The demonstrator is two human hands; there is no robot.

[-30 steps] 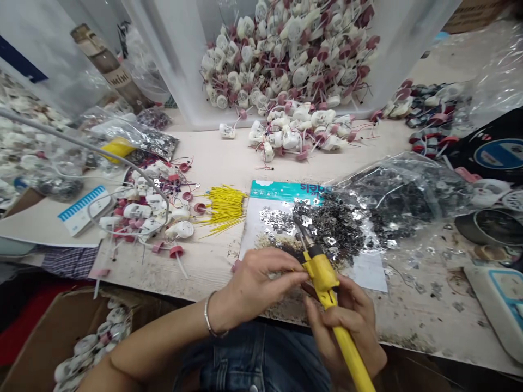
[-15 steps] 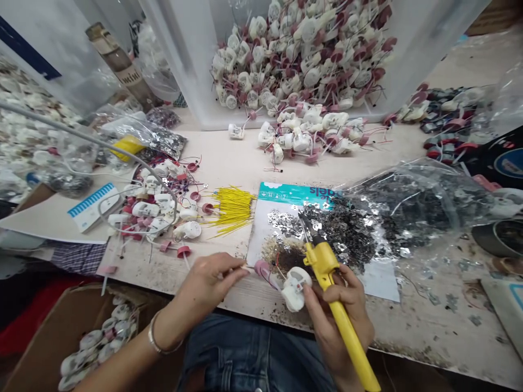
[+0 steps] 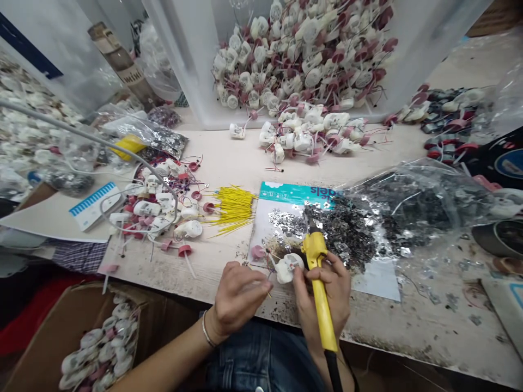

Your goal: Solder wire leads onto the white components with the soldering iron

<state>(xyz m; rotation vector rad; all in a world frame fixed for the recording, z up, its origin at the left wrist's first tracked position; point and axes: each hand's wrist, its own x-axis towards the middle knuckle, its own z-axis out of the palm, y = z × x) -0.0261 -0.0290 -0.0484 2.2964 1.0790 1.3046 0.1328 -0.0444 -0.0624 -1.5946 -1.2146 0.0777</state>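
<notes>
My right hand (image 3: 327, 299) is wrapped round a yellow soldering iron (image 3: 322, 305), its dark tip pointing away over a heap of small metal plates (image 3: 347, 228). Thumb and fingertips of that same hand also pinch a white plastic part (image 3: 288, 268). From this part, thin wires and a pink cap (image 3: 258, 252) stick out to the left. My left hand (image 3: 241, 294) is closed in a pinch just left of the white part. A thin wire, yellowish at its end, shows at its fingertips; the fingers hide the rest.
A bundle of yellow wires (image 3: 235, 207) lies left of the printed card (image 3: 257, 234). Further left is a pile of white and pink parts (image 3: 153, 209), crossed by a grey cable (image 3: 81, 130). A large bin (image 3: 196, 81) of similar parts stands behind; a cardboard box (image 3: 36, 348) sits below.
My right hand has moved left and slightly away with the iron and white part. My left hand has shifted right and a little nearer, away from the pink cap.
</notes>
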